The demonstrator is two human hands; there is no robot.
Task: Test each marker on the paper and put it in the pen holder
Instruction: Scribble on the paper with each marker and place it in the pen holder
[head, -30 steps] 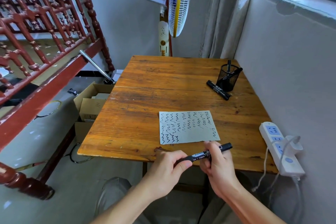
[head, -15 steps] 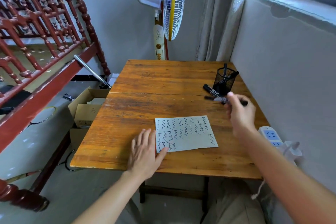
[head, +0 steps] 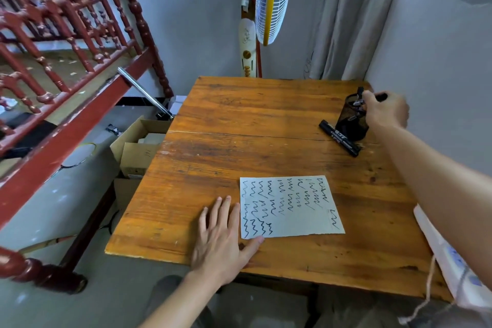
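Worn orange-brown planks form the table, scuffed and split by a seam across its width. On it lies a pale rectangular paper covered in black squiggles. The left hand rests flat with fingers spread, its thumb tip touching the sheet's near-left corner. At the far right stands a black mesh pen holder, with one black marker lying against its base. The right hand is closed round a second marker over the holder's rim; only its dark end shows, and its tip seems to sit inside, though blur hides it. A white power strip is cut off behind the forearm.
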